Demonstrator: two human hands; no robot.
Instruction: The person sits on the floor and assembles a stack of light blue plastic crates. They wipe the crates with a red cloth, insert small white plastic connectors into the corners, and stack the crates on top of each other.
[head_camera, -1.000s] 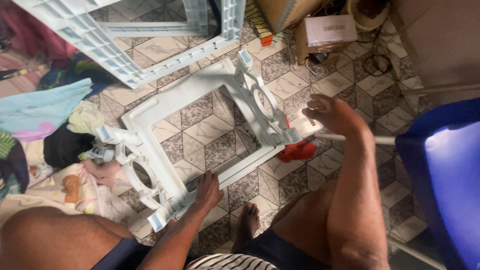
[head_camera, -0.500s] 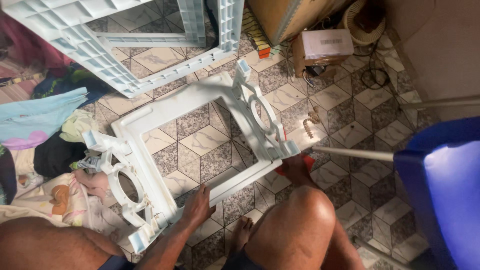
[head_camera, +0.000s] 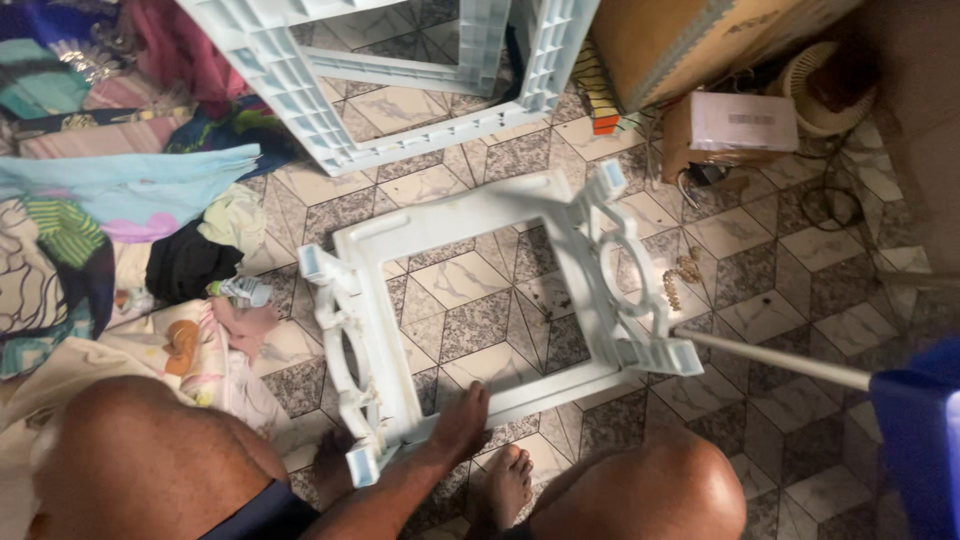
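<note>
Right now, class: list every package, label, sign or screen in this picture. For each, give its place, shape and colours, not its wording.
Large cardboard box: top right, brown, tilted, with a darker tape strip.
Small box: on the floor below the large one, brown sides, pale pinkish top.
Label: small white rectangle with dark marks, on the small box's top.
No signs or screens show.

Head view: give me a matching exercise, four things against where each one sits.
Things:
1. white plastic frame
2. blue tub
3. cardboard box
4. pile of clothes

Places:
A. top right, beside a small pale carton
B. left side of the floor
C. centre, on the tiled floor, under the left hand
D. right edge

Pairs: 1-C, 2-D, 3-A, 4-B
</note>
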